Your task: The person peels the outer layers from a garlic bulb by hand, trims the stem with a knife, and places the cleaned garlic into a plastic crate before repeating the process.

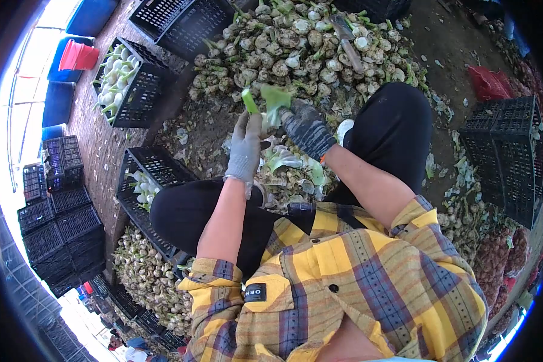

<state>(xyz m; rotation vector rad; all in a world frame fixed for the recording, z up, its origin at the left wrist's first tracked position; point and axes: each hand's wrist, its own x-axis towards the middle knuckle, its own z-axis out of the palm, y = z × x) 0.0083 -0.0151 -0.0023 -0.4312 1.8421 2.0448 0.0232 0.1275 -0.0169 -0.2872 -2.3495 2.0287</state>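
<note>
My left hand [245, 145], in a light grey glove, is closed around a garlic bulb whose cut green stem [250, 101] sticks up past the fingers. The bulb itself is mostly hidden by the glove. Close beside it, my right hand [308, 128], in a dark striped glove, grips a pale green garlic husk [276, 101]. Beyond both hands spreads a heap of untrimmed garlic bulbs [265, 57]. On that heap lies a tool with a worn wooden handle [351, 55]. Loose peelings [282, 158] cover the ground below the hands.
A black crate [140, 96] of cleaned white garlic stands at the left. Another crate [157, 166] with some garlic is beside my left knee. More garlic [142, 274] lies behind it. Stacked black crates [502, 154] and red net sacks [495, 259] stand at the right.
</note>
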